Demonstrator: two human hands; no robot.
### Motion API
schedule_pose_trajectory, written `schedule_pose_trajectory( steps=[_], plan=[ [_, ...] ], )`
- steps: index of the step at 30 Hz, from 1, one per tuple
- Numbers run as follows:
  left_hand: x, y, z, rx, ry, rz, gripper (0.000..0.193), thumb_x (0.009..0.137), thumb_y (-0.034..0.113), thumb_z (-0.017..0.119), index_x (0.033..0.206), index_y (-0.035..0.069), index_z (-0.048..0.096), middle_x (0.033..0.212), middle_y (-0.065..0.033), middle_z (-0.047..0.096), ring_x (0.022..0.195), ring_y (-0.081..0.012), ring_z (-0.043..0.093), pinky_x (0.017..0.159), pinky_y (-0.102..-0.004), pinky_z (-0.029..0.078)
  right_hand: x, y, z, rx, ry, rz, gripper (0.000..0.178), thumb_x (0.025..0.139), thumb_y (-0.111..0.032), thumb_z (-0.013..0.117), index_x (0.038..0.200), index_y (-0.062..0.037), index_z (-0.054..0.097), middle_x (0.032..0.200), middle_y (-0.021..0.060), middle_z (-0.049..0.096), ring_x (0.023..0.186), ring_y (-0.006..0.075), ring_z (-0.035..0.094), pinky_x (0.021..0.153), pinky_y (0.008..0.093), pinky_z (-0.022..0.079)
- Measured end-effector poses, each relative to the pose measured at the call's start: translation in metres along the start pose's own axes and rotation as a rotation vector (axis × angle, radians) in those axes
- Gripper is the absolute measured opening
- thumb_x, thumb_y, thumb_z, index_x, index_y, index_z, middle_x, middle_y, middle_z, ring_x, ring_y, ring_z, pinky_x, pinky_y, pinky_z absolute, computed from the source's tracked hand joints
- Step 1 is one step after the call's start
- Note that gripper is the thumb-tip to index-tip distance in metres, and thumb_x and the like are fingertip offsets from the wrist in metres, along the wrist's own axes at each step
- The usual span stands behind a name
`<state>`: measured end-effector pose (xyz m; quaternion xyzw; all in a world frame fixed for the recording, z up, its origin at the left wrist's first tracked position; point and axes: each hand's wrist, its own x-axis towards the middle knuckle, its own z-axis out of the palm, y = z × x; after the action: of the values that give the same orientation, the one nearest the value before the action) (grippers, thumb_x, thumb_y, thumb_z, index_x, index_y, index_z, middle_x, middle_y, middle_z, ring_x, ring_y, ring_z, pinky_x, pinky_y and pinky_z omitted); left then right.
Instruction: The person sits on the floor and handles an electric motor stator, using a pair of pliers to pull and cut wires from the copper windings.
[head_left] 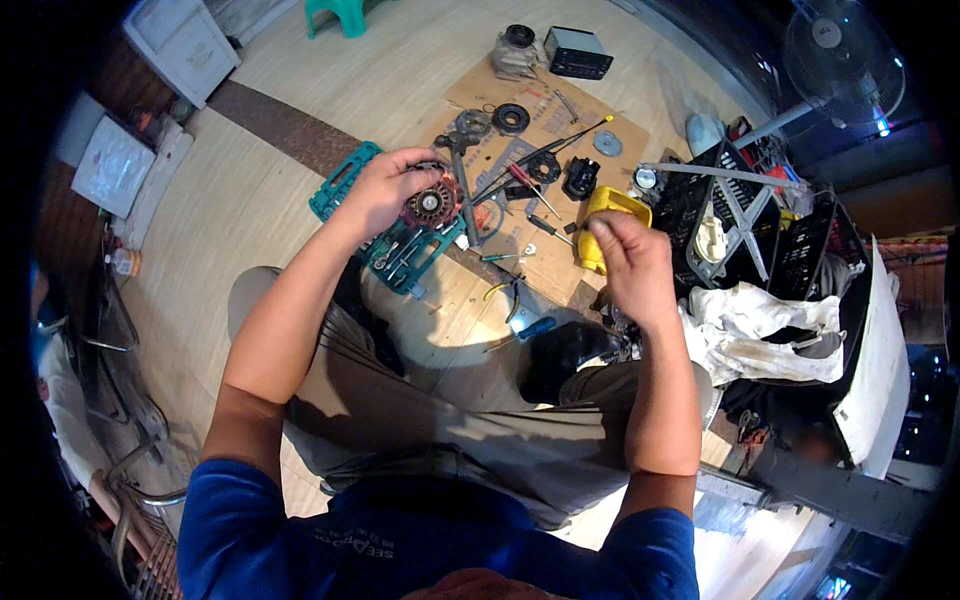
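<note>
Right, on my feed the left hand (390, 192) grips a round, copper-wound part (433, 206), thumb and fingers closed on its far side — it's up over the teal tool case (340, 178). Across on the right, I see the right hand (638, 264) at the yellow container (592, 256), thumb and fingertips drawn together — whether they pinch anything, I can't tell. Between the hands, a red-handled screwdriver (523, 178) lies on the cardboard (478, 92), a black ring (511, 119) farther off.

We had motor winding (433, 207) in left hand (385, 192) above tool case (328, 196); cardboard (478, 88) right of case, crate (690, 212) right of cardboard.
</note>
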<state>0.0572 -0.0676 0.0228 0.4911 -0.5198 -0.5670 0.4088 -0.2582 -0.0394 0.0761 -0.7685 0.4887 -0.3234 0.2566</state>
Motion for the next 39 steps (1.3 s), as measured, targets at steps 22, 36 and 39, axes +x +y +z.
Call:
schedule_pose_trajectory(
  steps=[22,36,39],
  plan=[
    [0.016,0.006,-0.044,-0.647,0.582,0.375,0.023,0.1,0.015,0.046,0.112,-0.003,0.053,0.102,-0.0159,0.066,0.09,-0.0244,0.067,0.078,-0.0368,0.057,-0.002,0.033,0.01,-0.069,-0.315,0.161,0.019,0.092,-0.019,0.061,0.095,-0.0013,0.067,0.083,0.0206,0.065,0.074,0.033,0.065,0.068,0.0368,0.05],
    [-0.001,0.004,0.008,-0.395,0.409,0.363,0.028,0.098,0.015,0.051,0.12,-0.003,0.052,0.106,-0.0089,0.064,0.091,-0.0132,0.063,0.081,-0.0281,0.053,0.009,0.013,0.007,-0.17,0.068,0.044,0.041,0.084,-0.016,0.067,0.119,0.0021,0.058,0.119,0.0261,0.058,0.111,0.0412,0.056,0.096,0.0422,0.045],
    [-0.002,0.001,0.025,-0.371,0.312,0.373,0.03,0.098,0.015,0.052,0.121,-0.004,0.051,0.108,-0.0087,0.063,0.097,-0.0133,0.06,0.087,-0.0284,0.049,0.006,-0.002,0.061,-0.121,0.127,-0.156,0.045,0.087,-0.016,0.064,0.127,0.0004,0.053,0.12,0.0261,0.057,0.11,0.0408,0.056,0.098,0.0417,0.044]
  ],
)
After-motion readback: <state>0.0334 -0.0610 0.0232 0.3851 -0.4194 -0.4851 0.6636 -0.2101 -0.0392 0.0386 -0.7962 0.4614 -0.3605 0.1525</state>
